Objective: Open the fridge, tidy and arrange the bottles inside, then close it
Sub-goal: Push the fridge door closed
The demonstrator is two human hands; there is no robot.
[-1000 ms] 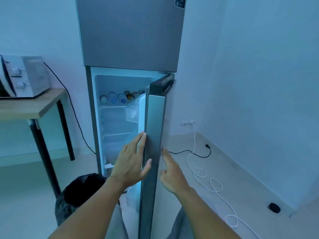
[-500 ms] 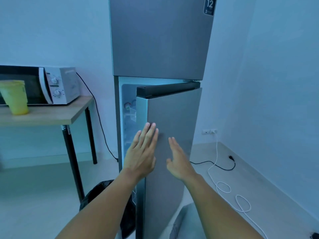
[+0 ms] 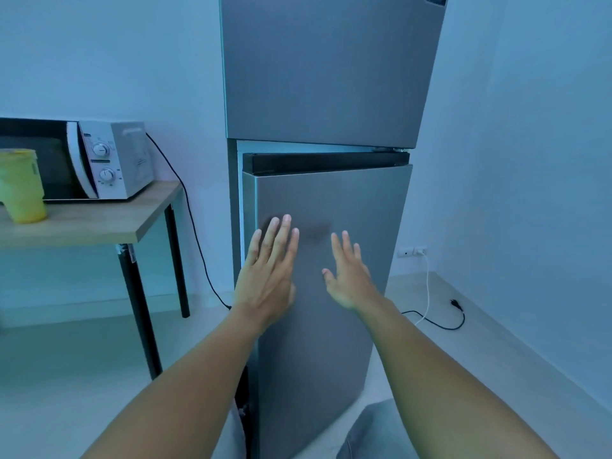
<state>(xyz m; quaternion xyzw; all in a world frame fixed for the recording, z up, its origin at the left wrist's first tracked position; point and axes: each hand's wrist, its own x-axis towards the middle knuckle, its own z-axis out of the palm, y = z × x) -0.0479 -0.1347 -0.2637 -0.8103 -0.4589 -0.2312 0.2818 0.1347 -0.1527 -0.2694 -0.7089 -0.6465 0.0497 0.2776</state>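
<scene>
Can't see any bottles, the fridge door (image 3: 331,260) under my hands hides them; fridge top's cropped way above.

Microwave (image 3: 99,160) and yellow cup (image 3: 21,187) on table (image 3: 99,223)

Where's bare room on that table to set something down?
The wooden table has a bare strip along its front edge, from the yellow cup to the right corner. The back is crowded by the microwave. Both hands are at the fridge door.

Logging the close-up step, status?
Left hand open. Right hand open. Grey lower fridge door nearly shut, narrow gap at left. Nothing blocking.
</scene>
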